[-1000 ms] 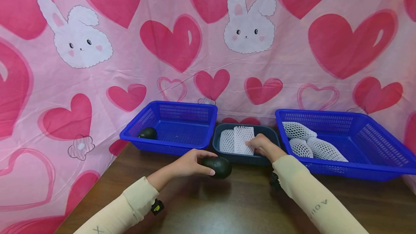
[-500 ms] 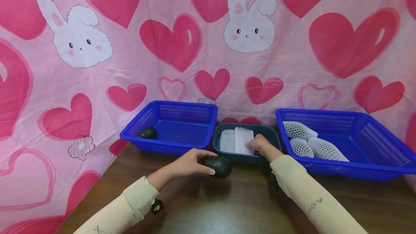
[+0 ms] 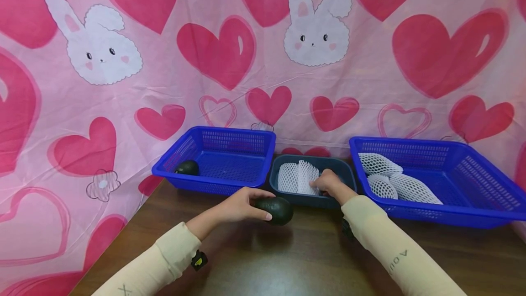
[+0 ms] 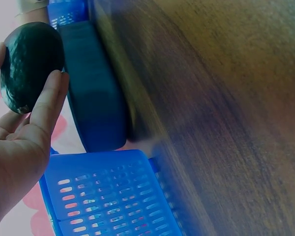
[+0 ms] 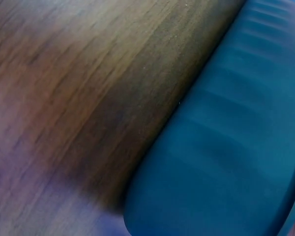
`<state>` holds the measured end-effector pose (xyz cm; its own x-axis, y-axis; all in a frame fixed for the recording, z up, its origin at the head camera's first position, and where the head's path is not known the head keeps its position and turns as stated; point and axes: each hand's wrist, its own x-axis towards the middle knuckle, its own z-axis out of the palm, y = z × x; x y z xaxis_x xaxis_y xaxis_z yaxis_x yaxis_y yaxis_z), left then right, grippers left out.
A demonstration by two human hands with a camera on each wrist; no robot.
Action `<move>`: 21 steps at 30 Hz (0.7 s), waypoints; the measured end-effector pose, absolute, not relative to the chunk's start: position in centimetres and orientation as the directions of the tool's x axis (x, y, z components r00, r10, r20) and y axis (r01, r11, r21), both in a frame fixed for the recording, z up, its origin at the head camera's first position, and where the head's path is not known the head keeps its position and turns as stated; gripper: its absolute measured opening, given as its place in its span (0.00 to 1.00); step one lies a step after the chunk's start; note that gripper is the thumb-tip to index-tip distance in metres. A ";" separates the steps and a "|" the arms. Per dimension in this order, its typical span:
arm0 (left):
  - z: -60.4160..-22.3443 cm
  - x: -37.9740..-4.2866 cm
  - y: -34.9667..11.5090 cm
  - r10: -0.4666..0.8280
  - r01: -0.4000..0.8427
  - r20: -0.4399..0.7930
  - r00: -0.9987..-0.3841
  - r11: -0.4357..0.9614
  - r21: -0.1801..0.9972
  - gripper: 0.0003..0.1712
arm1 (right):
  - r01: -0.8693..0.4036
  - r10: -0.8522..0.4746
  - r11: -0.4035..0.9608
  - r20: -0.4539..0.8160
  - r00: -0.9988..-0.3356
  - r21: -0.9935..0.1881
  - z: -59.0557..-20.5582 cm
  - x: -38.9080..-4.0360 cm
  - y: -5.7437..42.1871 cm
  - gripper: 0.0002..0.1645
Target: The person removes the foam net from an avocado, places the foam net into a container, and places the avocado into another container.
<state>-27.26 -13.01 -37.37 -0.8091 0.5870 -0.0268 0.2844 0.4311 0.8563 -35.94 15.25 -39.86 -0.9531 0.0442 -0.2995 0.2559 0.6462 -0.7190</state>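
My left hand grips a dark green avocado over the table, in front of the small tray. In the left wrist view the fingers reach around the avocado from below and the side. Inside the dark blue-grey tray, my right hand pinches the edge of a white foam net sleeve between thumb and fingers. Another foam net sleeve lies to its left in the tray. Only the tray's outer wall and table show in the right wrist view; the hand is hidden there.
A blue basket at the left holds a dark avocado. At the right, a second blue basket holds several net-wrapped pieces. All stand on a wooden table before a pink heart-print cloth.
The foam net sleeve under my right hand has tilted and narrowed a little, its top edge leaning left. My left hand and the avocado stay in place.
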 end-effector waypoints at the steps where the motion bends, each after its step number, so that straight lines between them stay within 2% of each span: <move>1: -37.4 -27.3 -13.0 0.586 0.283 -0.028 -0.810 0.432 0.856 0.27 | 0.256 0.045 0.646 -0.300 -0.953 -0.719 -39.8 -36.0 15.3 0.37; 17: -36.8 -27.6 -13.3 0.581 0.292 -0.015 -0.814 0.431 0.854 0.28 | 0.216 0.043 0.709 -0.264 -0.964 -0.671 -38.5 -35.5 15.9 0.37; 21: -36.4 -27.6 -13.5 0.576 0.297 -0.002 -0.817 0.424 0.856 0.28 | 0.165 0.015 0.741 -0.229 -0.973 -0.651 -38.0 -35.2 15.9 0.35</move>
<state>-27.62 -13.49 -36.43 -0.8175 0.5760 -0.0017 0.2970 0.4240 0.8556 -35.21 15.94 -38.03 -0.9732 0.0146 -0.2295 0.1646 0.7411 -0.6510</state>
